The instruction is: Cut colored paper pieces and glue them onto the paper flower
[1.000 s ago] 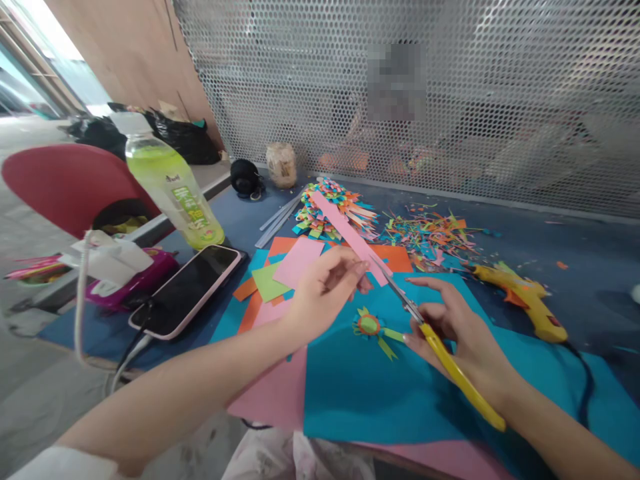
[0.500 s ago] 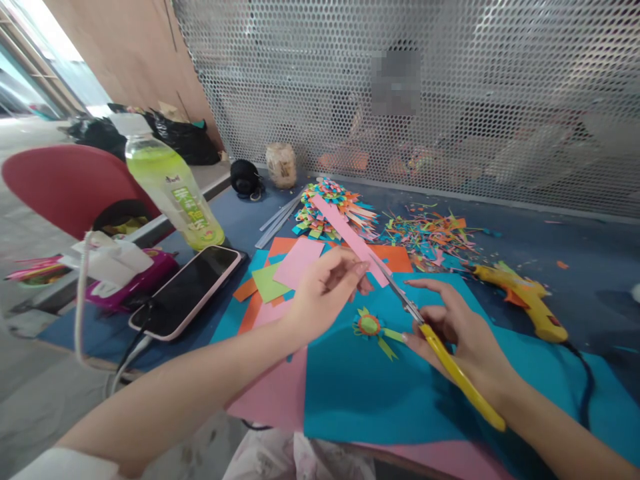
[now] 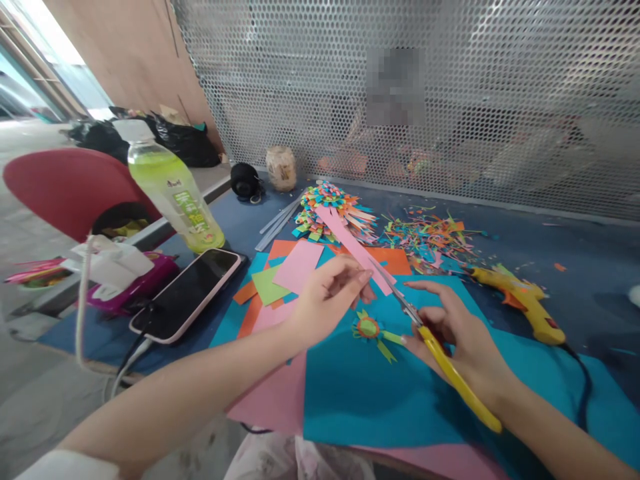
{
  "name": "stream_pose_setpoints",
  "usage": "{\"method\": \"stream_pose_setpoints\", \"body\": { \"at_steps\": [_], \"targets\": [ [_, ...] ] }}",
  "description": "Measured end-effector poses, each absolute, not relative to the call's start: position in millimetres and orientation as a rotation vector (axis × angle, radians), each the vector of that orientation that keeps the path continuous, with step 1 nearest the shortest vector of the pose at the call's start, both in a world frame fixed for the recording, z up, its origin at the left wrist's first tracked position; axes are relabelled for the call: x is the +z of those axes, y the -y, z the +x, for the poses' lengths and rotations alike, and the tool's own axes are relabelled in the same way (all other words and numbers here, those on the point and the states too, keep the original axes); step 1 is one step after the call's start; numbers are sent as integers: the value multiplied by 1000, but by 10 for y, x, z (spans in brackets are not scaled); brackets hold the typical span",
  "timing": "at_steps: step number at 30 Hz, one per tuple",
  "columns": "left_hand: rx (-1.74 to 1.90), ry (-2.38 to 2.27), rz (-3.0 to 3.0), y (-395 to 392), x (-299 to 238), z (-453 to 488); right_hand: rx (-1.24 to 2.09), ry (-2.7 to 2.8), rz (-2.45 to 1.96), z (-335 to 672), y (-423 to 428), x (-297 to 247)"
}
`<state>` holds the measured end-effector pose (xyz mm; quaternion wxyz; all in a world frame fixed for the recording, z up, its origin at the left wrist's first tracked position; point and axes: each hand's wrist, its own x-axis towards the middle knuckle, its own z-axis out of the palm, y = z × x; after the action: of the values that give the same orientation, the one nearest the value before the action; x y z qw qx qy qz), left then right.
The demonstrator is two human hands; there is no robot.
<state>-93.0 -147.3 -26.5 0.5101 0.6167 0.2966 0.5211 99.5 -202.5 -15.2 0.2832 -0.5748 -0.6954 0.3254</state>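
My left hand (image 3: pixel 325 300) pinches the near end of a long pink paper strip (image 3: pixel 350 240) that slants up and away over the table. My right hand (image 3: pixel 455 340) grips yellow-handled scissors (image 3: pixel 440 360), whose metal blades meet the strip's lower end beside my left fingertips. Below the hands, a small paper flower (image 3: pixel 369 327) with a green centre and orange petals lies on a large teal sheet (image 3: pixel 380 387). A pink sheet (image 3: pixel 275 393) lies under the teal one at the table's near edge.
A yellow glue gun (image 3: pixel 525 303) lies right of the scissors, its cord trailing to the edge. Paper scraps (image 3: pixel 430 237) and a folded paper pile (image 3: pixel 325 200) sit behind. A phone (image 3: pixel 187 290), a green drink bottle (image 3: pixel 173 190) and a red chair (image 3: pixel 65 187) are left. A perforated metal screen (image 3: pixel 450 87) stands behind.
Both hands, the strip and the scissors hold nearly the same pose; the view has shifted slightly.
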Motion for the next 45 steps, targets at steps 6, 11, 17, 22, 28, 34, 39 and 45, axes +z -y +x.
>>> {"method": "stream_pose_setpoints", "body": {
  "at_steps": [6, 11, 17, 22, 28, 34, 39, 45],
  "targets": [
    [1233, -705, 1468, 1484, -242, -937, 808, 1865, -1571, 969, 2045, -127],
    [1223, -676, 1423, 1495, -209, -938, 759, 1854, -1565, 944, 2062, -123],
    [1293, -647, 1401, 1472, -177, -961, 730, 1840, -1577, 919, 2072, -110],
    [1307, -723, 1455, 1466, -180, -959, 756, 1834, -1552, 907, 2071, -124],
    [1238, -718, 1457, 1476, -230, -940, 777, 1820, -1525, 923, 2062, -164],
    [1238, -721, 1451, 1479, -241, -928, 769, 1815, -1549, 904, 2074, -142],
    [1232, -731, 1440, 1490, -217, -931, 748, 1835, -1548, 903, 2085, -124],
    [1188, -705, 1429, 1529, -224, -924, 811, 1914, -1548, 957, 2068, -121]
  ]
}}
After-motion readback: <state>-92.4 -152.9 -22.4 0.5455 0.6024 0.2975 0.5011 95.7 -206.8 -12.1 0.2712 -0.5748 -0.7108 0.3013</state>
